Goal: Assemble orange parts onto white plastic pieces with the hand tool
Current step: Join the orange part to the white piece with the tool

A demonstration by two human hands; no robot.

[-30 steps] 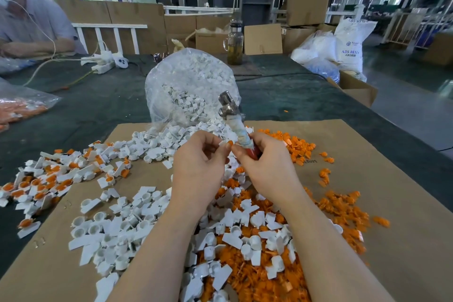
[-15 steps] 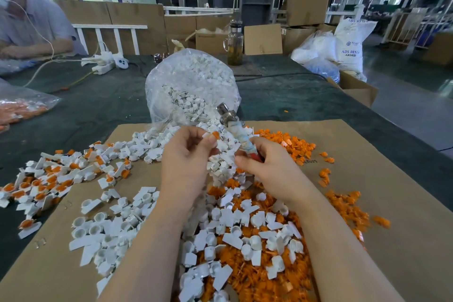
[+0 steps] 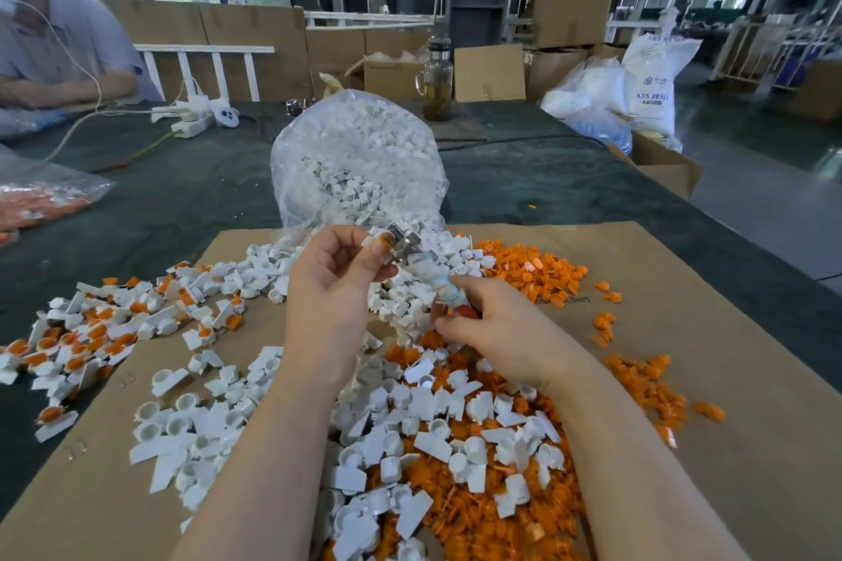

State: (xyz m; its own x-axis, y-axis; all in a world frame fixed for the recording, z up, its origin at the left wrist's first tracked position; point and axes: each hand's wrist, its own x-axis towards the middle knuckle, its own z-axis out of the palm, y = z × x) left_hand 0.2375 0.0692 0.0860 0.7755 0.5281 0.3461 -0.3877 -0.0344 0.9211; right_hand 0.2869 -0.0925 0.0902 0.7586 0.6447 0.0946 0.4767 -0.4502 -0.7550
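Note:
My left hand (image 3: 332, 273) pinches a small white plastic piece (image 3: 374, 243) with an orange part in it, raised above the cardboard. My right hand (image 3: 496, 328) grips the taped handle of the hand tool (image 3: 423, 269), whose metal head meets that piece at my left fingertips. Loose white pieces (image 3: 437, 410) and orange parts (image 3: 528, 269) lie heaped on the cardboard sheet (image 3: 711, 333) under my arms. Finished white pieces with orange inserts (image 3: 91, 333) spread out at the left.
A clear bag of white pieces (image 3: 360, 159) stands behind my hands on the dark table (image 3: 546, 178). A bag of orange parts (image 3: 41, 200) lies far left, beside a seated person (image 3: 59, 46). A glass bottle (image 3: 438, 80), power strips (image 3: 196, 118) and cardboard boxes (image 3: 656, 164) sit further back.
My left hand has lifted away from my right with the white piece. The tool has tipped over to the left, so its metal head now meets the piece.

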